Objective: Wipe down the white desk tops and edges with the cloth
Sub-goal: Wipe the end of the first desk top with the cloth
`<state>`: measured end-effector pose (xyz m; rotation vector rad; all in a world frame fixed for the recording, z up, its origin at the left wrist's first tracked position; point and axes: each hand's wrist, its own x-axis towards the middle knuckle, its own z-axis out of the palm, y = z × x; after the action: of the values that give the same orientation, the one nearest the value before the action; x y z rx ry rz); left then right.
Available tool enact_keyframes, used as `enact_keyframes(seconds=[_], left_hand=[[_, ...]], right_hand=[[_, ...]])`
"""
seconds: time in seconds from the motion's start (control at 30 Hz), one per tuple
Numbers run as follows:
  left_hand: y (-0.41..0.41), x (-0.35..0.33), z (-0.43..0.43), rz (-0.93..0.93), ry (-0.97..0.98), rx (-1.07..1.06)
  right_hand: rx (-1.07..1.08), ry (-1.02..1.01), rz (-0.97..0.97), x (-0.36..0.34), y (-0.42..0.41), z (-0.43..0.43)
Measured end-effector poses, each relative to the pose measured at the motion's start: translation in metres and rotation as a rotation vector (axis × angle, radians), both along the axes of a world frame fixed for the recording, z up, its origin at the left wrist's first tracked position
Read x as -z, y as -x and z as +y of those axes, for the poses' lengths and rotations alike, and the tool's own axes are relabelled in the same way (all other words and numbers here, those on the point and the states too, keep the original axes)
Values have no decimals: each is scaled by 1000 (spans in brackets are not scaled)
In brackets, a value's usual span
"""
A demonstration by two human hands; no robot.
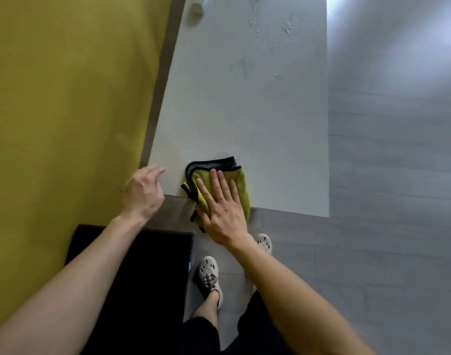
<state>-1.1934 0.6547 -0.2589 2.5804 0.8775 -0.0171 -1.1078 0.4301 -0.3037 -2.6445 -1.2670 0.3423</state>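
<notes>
- Person stands at the near end of the white desk top [244, 119], with a yellow-green partition [65, 98] along its left edge and grey floor [398, 201] to the right.
- The right hand [223, 216] lies flat on the cloth [243, 180], fingers straight and close together, pressing down rather than gripping.
- The cloth is folded, yellow-green with black trim. It sits at the near edge of the desk, left of centre, and its lower part drapes over that edge.
- The left hand [142, 193] hovers just off the near-left corner, fingers loosely curled and holding nothing. I can't tell if it touches the desk.
- Progress looks early to middling. The near part of the top looks plain and matte, with no drops visible on it.
- Droplets [288, 28] are scattered near the far end towards the right edge, and faint smears show mid-desk, so that stretch looks unwiped.
- The near edge seems to be the step in hand, since the cloth wraps over it.
- Probably left to do: the far half of the top, plus the long right edge and the far edge.
- A small greyish object [196, 8] sits near the far-left corner. It's too blurred to name and likely needs wiping around.
- A black flat-topped item [142, 278] is under the left forearm, below desk level.
- White perforated shoes [208, 274] are on the floor by the near edge.
</notes>
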Motion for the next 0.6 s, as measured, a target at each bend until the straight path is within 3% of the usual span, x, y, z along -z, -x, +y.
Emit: enact_keyframes(seconds=[0.13, 0.23, 0.3, 0.37, 0.4, 0.53, 0.6], left_hand=[[16, 7, 4, 64, 106, -291], [19, 9, 0, 112, 259, -425], [19, 12, -9, 140, 321, -504], [21, 19, -19, 153, 362, -604], [22, 22, -24, 150, 391, -670], [36, 32, -40, 109, 456, -867], [50, 31, -51, 112, 477, -892]], right_hand=[[-153, 48, -42, -3, -47, -42], [13, 84, 3, -7, -83, -82], [156, 119, 29, -7, -95, -62], [121, 138, -4, -7, -98, -18], [-20, 137, -15, -8, -98, 7], [-949, 84, -18, -7, -106, 82], [-1106, 70, -46, -6, -144, 114]])
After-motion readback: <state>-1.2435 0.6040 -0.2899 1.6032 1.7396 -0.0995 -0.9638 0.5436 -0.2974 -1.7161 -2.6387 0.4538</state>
